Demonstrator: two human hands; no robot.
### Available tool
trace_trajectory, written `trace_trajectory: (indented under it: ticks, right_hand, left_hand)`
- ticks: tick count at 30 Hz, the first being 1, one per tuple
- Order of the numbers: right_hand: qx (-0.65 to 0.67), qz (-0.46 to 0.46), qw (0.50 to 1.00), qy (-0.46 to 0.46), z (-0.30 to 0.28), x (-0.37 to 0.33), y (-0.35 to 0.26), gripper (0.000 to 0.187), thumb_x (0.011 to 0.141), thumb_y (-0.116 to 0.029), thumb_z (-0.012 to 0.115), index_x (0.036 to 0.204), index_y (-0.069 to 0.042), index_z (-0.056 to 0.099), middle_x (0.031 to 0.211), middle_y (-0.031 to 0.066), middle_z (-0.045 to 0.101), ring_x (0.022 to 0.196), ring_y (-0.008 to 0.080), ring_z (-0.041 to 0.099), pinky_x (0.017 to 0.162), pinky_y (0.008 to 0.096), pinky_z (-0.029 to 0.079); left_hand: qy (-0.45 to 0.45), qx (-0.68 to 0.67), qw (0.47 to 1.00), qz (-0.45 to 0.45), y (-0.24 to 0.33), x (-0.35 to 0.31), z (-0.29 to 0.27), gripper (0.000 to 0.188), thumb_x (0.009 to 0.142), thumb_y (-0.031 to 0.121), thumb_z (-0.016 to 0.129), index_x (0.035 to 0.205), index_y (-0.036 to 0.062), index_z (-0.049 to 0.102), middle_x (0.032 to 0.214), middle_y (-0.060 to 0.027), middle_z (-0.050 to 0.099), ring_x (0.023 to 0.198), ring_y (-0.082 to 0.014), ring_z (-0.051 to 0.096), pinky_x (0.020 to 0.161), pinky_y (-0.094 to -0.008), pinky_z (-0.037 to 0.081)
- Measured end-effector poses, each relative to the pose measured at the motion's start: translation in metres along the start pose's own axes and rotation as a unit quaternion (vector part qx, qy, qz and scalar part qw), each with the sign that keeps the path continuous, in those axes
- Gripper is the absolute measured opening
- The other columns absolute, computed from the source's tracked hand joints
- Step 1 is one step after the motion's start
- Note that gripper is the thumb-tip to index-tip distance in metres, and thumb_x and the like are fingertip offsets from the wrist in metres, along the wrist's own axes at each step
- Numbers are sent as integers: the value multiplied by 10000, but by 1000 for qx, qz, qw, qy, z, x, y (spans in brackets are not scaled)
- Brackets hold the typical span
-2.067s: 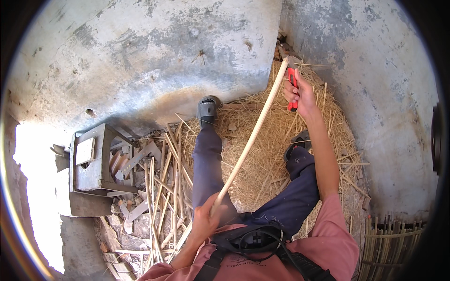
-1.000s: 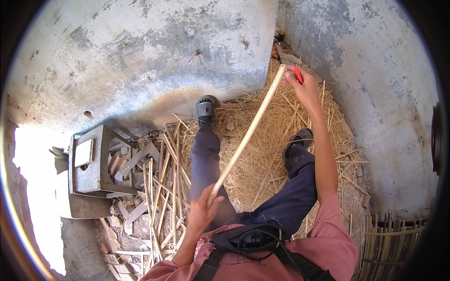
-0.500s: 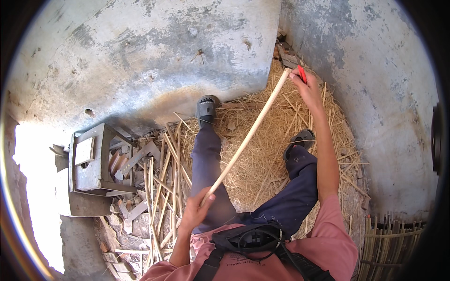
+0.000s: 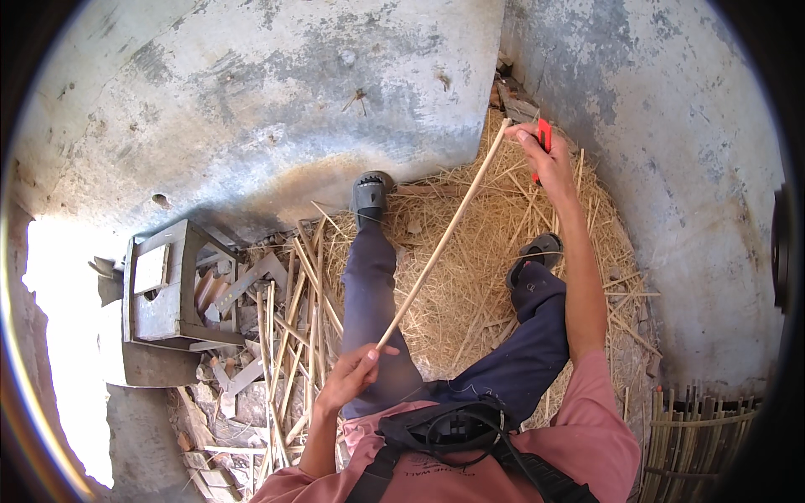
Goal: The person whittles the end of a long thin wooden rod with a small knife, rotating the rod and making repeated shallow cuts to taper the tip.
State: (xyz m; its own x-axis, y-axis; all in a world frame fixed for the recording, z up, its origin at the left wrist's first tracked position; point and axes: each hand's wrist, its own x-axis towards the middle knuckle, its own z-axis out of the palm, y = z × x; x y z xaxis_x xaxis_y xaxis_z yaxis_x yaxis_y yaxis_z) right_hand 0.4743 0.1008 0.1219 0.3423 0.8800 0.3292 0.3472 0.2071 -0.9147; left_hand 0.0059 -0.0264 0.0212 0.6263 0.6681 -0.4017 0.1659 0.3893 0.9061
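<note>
My left hand (image 4: 350, 375) pinches the near end of a long, pale bamboo strip (image 4: 440, 239), fingers curled around it just above my left thigh. The strip runs up toward one o'clock, slanting over the heap of straw-coloured shavings (image 4: 470, 277) between my legs, to my right hand (image 4: 547, 159). That hand is closed on a red-handled knife (image 4: 542, 138) held against the strip's far tip, with my arm stretched out. At nine o'clock from my left hand stands a small grey wooden stool (image 4: 163, 285), and between them lies a loose bundle of split bamboo sticks (image 4: 293, 335) on rubble. My grey sandal (image 4: 370, 194) rests at twelve o'clock, at the edge of the concrete floor (image 4: 251, 109).
</note>
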Motion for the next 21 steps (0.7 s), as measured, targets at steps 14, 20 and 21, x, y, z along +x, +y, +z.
trace_trajectory:
  ticks: [14, 20, 21]
  right_hand:
    - [-131, -58, 982, 124, -22, 14, 49, 404, 1083, -310, 635, 1413, -83, 688, 1265, 133, 767, 1117, 205, 733, 1034, 346, 498]
    - [-20, -15, 999, 26, 8, -13, 10, 342, 1097, -370, 582, 1237, -85, 710, 1014, 17, 708, 807, 96, 628, 748, 262, 472]
    - [21, -17, 1000, -4, 17, -21, 4, 335, 1102, -373, 567, 1198, -85, 708, 964, 1, 682, 769, 85, 591, 704, 257, 448]
  left_hand:
    - [176, 44, 977, 111, 11, 10, 4, 466, 1144, 370, 500, 1387, -11, 616, 685, 76, 445, 602, -25, 392, 536, -230, 277]
    - [263, 116, 947, 146, 25, 27, 14, 475, 1083, 292, 628, 1441, -5, 535, 708, 67, 495, 594, -24, 416, 541, -216, 309]
    - [277, 153, 936, 157, 30, 31, 19, 494, 1065, 259, 667, 1458, 3, 510, 714, 67, 501, 582, -21, 408, 537, -206, 303]
